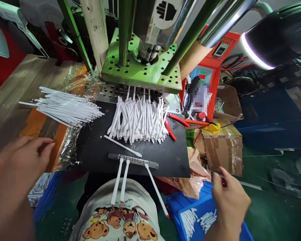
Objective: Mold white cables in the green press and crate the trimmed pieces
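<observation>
At the left, above the table edge, my left hand (25, 167) is blurred, thumb and forefinger pinched together; anything between them is too small to make out. My right hand (230, 197) hovers over a blue bin (174, 202) at the lower right, fingers curled closed, their contents hidden. A slotted metal bar (152, 164) lies along the front of the black plate (92, 147). Three white flat cables (124, 177) stick out of it towards my lap. One loose white cable (122, 146) lies just behind the bar. Farther back is a wide pile of white cables (137, 120).
A green press (142, 75) stands behind the pile. Red-handled pliers (172, 129) lie to its right. Another cable bundle (67, 107) rests at the left. An orange control box (213, 90), a cardboard box (224, 144) and a lamp (273, 36) are on the right.
</observation>
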A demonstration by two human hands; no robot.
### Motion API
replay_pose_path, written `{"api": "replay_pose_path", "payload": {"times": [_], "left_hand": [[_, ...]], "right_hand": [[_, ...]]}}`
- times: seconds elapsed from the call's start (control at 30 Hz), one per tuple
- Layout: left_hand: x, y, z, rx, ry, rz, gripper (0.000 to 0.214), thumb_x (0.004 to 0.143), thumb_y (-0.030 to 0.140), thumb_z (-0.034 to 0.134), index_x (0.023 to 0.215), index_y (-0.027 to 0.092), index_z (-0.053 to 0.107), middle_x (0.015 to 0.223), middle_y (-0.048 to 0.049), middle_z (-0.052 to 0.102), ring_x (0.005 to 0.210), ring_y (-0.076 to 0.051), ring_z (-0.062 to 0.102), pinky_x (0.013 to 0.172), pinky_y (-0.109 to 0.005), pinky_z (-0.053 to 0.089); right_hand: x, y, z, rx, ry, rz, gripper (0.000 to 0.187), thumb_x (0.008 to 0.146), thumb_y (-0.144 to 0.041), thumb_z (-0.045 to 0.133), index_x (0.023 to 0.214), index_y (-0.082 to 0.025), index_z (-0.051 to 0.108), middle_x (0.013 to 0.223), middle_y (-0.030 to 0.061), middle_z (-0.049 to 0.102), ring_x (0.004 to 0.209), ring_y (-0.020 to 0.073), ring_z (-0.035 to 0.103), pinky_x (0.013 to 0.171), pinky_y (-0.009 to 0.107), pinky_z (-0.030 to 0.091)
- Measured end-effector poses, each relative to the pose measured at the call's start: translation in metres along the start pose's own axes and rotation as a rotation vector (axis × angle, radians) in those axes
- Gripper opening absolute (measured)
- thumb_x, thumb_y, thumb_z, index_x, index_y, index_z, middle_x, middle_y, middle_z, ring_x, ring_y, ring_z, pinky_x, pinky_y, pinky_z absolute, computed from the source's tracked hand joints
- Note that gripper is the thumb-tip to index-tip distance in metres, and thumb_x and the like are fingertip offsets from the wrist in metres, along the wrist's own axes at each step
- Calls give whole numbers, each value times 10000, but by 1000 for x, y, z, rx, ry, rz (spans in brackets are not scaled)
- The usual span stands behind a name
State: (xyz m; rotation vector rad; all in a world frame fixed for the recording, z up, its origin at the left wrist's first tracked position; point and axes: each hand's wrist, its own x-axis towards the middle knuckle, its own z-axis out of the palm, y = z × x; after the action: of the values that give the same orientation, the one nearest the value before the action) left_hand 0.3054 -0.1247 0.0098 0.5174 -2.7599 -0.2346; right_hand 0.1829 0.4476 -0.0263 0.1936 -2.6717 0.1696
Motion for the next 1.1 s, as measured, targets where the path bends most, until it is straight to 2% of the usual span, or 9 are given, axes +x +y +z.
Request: {"api": "replay_pose_path", "payload": {"times": [0.07,0.17,0.23,0.33,0.53,0.67,0.8,0.93,1.1], "left_hand": [[5,45,-6,8,-4,129,182,971,297,550,1117,256,650,973,11,620,834,-178,600,703,-280,434],[4,107,0,-397,-193,535,318,1001,204,513,1312,237,568,1028,-18,640,841,-114,625,733,-198,482],[-1,135,12,-628,-276,702,318,1001,165,491,1309,183,568,997,-59,637,881,-129,624,780,-203,507],[-10,156,30,-819,-200,745,273,957,130,556,1221,153,621,873,-56,627,797,-138,599,725,-226,512],[33,169,39,-988,-266,358,258,958,274,590,744,160,680,704,-12,595,622,-103,561,589,-214,428],[97,179,46,-810,-413,173,428,938,393,598,584,160,541,551,26,508,533,-116,507,540,-243,343],[113,165,46,-521,-312,255,108,873,240,694,913,152,645,777,3,601,703,-156,574,665,-264,387],[75,135,37,-364,-402,527,80,938,167,596,866,178,630,854,-13,584,810,-170,577,729,-278,401],[50,106,39,-337,-258,635,93,990,193,529,954,169,611,897,-25,579,854,-165,567,795,-288,422]], "right_hand": [[17,-59,-4,406,-139,-187,326,940,-284,589,1252,-228,665,1030,118,705,904,257,698,734,360,572],[27,-134,-8,871,-354,-456,383,944,-184,595,1312,-286,627,1061,76,676,920,180,687,763,273,570],[24,-162,-8,1037,-383,-542,392,944,-124,561,1295,-280,637,994,62,665,851,155,673,714,253,553],[26,-177,-6,1124,-314,-512,334,918,-78,553,1177,-247,678,874,38,663,738,140,641,655,251,513],[106,-191,13,933,-395,-365,199,948,-168,539,803,-197,672,770,36,699,705,149,652,646,241,474],[140,-210,25,485,-346,-333,189,948,-254,538,969,-152,695,849,89,716,705,192,638,621,271,408],[105,-223,15,381,-471,-477,245,983,-284,542,808,-190,685,750,36,668,646,156,612,580,270,316],[67,-232,14,263,-700,-556,253,963,-224,584,722,-197,658,736,22,638,612,127,580,548,304,215],[70,-234,18,284,-699,-663,180,961,-152,524,800,-182,598,804,32,610,673,147,562,550,313,204]]}}
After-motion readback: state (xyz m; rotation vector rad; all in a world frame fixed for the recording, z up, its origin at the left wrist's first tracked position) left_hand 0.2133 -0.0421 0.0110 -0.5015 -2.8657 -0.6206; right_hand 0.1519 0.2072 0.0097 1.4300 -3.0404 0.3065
